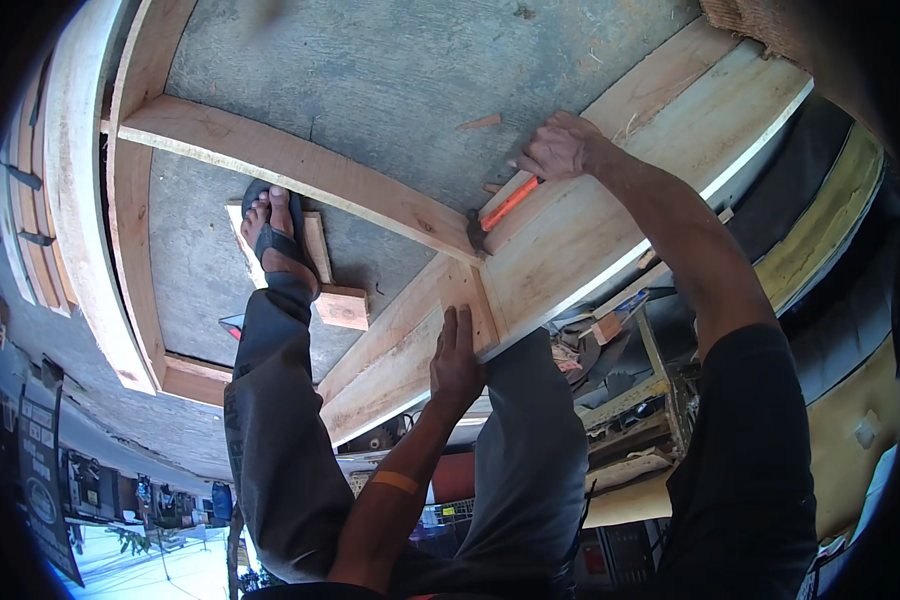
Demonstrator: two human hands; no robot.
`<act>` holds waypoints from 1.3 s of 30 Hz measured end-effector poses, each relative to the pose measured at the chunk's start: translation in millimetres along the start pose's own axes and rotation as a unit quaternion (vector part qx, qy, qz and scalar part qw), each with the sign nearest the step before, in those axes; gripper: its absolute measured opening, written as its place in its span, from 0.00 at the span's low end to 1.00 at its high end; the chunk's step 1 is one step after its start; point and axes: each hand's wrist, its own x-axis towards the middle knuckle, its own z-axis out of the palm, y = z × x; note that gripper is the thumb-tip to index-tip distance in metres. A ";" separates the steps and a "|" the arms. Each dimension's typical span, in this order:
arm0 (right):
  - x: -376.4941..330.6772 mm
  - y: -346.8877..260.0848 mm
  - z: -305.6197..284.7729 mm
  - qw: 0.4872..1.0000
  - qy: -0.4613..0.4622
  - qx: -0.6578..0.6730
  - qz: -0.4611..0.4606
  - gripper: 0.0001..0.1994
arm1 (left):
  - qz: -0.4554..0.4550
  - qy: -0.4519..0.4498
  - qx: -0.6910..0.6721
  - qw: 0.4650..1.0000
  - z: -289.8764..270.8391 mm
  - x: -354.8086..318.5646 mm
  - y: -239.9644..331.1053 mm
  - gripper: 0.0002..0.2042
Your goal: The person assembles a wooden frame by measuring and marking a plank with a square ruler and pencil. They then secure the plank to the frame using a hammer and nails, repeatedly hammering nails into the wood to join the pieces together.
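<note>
Our R hand [555, 148] grips 1 orange-handled hammer [511, 204], head by end of 1 crossbar [300, 178]; our L hand [457, 366], fingers straight, rests on 1 short wood pc [473, 297].

From my feed I'd call this a woodworking workshop: a bare timber frame [570, 235], a hammer [511, 204] by its crosspiece [300, 175], offcuts [340, 308] on the floor [300, 65] inside it, stacked boards [43, 208] to its left.
</note>
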 end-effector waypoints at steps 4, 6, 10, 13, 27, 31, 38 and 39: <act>7.8 4.9 -8.1 0.999 -0.019 0.039 0.000 0.28 | 0.000 0.029 -0.009 1.000 -2.3 3.7 -0.8 0.44; 10.5 8.8 -7.7 0.999 -0.020 0.045 -0.017 0.28 | 0.001 0.032 -0.015 0.999 0.3 -0.2 3.4 0.43; 16.5 11.6 -1.1 0.999 0.022 0.028 -0.027 0.29 | 0.011 0.041 -0.003 0.999 2.0 3.0 3.2 0.43; 7.0 1.4 -7.9 1.000 0.021 -0.010 0.009 0.29 | 0.001 0.031 -0.001 1.000 0.5 3.8 2.7 0.44; 31.8 1.4 -6.1 0.992 0.011 0.089 0.085 0.27 | 0.011 0.067 -0.003 0.998 10.5 -1.8 4.5 0.45; 44.6 6.3 14.4 0.990 0.079 0.083 0.082 0.31 | 0.017 0.049 0.002 0.999 4.9 1.3 -0.9 0.43; 7.0 -29.6 -51.9 0.988 -0.147 0.028 0.045 0.31 | -0.001 0.017 0.001 1.000 -14.2 -5.7 9.8 0.46; -6.0 -35.1 -54.3 0.984 -0.172 0.025 0.025 0.30 | 0.000 0.027 0.004 1.000 -10.7 -7.6 11.1 0.46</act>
